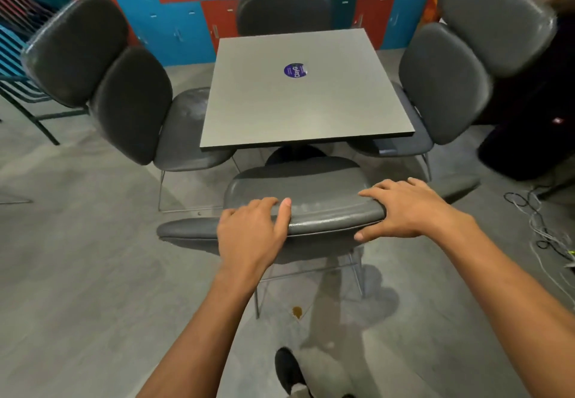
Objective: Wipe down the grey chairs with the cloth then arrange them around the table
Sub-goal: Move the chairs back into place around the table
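A square grey table (pixel 280 111) stands in the middle with a round purple sticker (pixel 295 70) on top. Grey padded chairs stand at its left (pixel 130 102), far side (pixel 283 8) and right (pixel 466 64). A fourth grey chair (pixel 323 201) is at the near side, its backrest facing me. My left hand (pixel 252 229) grips the top of that backrest, thumb on top. My right hand (pixel 407 207) grips the same edge further right, fingers over the top. No cloth is in view.
Blue and red lockers (pixel 186 8) line the back wall. A dark metal frame (pixel 28 99) stands at the far left. Loose cables (pixel 541 226) lie on the floor at the right, beside a black object (pixel 529 148). My shoe (pixel 287 369) and a small brown spot (pixel 297 312) are below.
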